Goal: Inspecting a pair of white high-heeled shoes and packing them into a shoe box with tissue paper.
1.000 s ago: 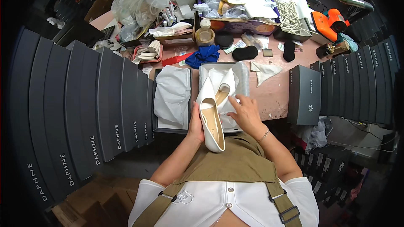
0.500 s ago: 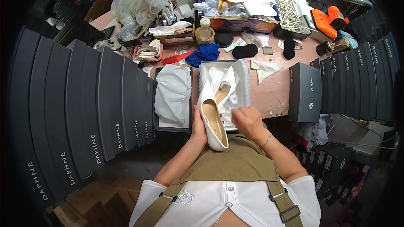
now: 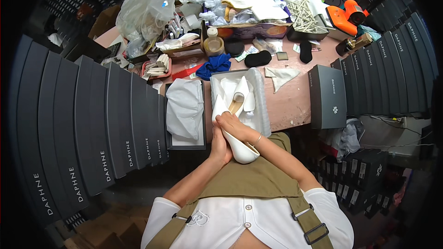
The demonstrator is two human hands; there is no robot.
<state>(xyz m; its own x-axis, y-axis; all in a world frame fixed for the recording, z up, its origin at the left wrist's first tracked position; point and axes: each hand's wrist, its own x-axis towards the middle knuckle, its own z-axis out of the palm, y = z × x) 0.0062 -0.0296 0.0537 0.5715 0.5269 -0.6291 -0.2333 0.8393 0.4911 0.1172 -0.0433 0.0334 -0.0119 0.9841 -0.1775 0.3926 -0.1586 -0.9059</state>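
A white pointed pump (image 3: 243,152) is held above my lap, its toe pointing away from me and its heel end toward my apron. My left hand (image 3: 219,145) grips its left side from below. Across the front of its opening lies my right hand (image 3: 233,125), fingers curled against the shoe; the fingertips are partly hidden. Just beyond, a second white pump (image 3: 243,86) rests among white paper in an open shoe box (image 3: 264,110) with a translucent liner. Left of it is another open dark box (image 3: 186,147) holding crumpled white tissue paper (image 3: 184,106).
Dark shoe boxes (image 3: 94,124) stand in a row at left, with more boxes (image 3: 385,74) at right. Across the table lie a blue cloth (image 3: 213,66), a white cloth (image 3: 281,77), black pads (image 3: 257,58), a bottle (image 3: 213,44), a tray of white sticks (image 3: 304,18) and an orange tool (image 3: 344,18).
My right hand has moved left from beside the shoe onto the front of its opening. My left hand still holds the pump. The whole view has shifted slightly.
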